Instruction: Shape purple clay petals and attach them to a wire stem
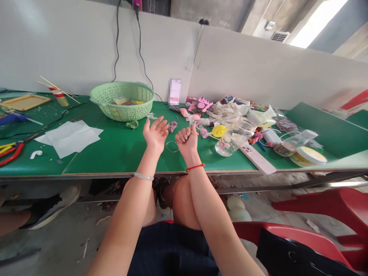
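Observation:
My left hand (155, 134) is raised over the green table (115, 153), palm up with fingers spread and nothing in it. My right hand (186, 140) is beside it, fingers curled in a loose fist; what it holds, if anything, is too small to make out. A thin wire ring (171, 147) lies on the table between the two hands. A small grey lump (172, 126) sits just beyond them. A pale bangle is on my left wrist, a red string on my right.
A green basket (123, 100) stands at the back. White paper sheets (70, 137) and red-handled pliers (10, 152) lie left. At right are a clear jar (234, 137), a white phone (256, 156), tape rolls and a heap of pink and white scraps (218, 111). Red chairs stand at lower right.

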Available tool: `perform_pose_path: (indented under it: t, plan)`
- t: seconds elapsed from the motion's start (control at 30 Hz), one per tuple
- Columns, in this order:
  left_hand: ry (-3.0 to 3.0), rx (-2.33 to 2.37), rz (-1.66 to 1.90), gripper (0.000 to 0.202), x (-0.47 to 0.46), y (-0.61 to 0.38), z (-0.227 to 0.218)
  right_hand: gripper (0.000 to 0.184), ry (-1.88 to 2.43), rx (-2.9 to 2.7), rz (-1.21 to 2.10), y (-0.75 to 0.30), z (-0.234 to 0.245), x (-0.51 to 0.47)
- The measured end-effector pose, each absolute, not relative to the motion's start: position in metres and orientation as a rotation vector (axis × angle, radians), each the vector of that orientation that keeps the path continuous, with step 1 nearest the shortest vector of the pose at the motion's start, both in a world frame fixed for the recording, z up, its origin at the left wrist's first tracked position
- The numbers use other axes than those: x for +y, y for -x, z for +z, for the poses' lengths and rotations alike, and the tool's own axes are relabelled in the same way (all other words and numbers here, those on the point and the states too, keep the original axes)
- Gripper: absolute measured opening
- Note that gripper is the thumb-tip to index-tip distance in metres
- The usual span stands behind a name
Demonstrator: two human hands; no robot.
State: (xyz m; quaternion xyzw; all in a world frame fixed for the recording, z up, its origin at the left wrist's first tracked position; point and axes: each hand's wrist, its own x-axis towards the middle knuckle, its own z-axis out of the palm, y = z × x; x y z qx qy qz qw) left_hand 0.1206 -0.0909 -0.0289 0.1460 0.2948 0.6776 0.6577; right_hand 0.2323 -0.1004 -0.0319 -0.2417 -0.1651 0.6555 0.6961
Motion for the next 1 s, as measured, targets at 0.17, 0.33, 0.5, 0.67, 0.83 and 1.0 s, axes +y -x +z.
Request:
perform_pose_path:
  t: [0.17,0.33,0.5,0.67,0.83,1.0]
  plan:
    - [-0.802,0.893,1.565,0.048,-0.087,-0.128,-0.036,0.057,0.427,-0.353,1.515,-0.228,-0.034,-0.100]
    - [-1.656,1.094,1.384,0.036,-0.086,-0.134,-0.042,0.052,0.456,-0.459,1.528,-0.230,-0.040,-0.100]
    - [-1.689,1.042,1.394,0.033,-0.081,-0.136,-0.053,0.054,0.553,-0.540,1.477,-0.237,-0.040,-0.098]
    - [-1.312,0.832,1.508,0.030,-0.075,-0.130,-0.059,0.048,0.690,-0.630,1.354,-0.243,-0.043,-0.096]
    - [-1.130,0.803,1.481,0.034,-0.075,-0.132,-0.059,0.042,0.797,-0.714,1.327,-0.244,-0.051,-0.090]
    - [-1.315,0.900,1.313,0.027,-0.079,-0.135,-0.057,0.047,0.845,-0.864,1.278,-0.242,-0.057,-0.087]
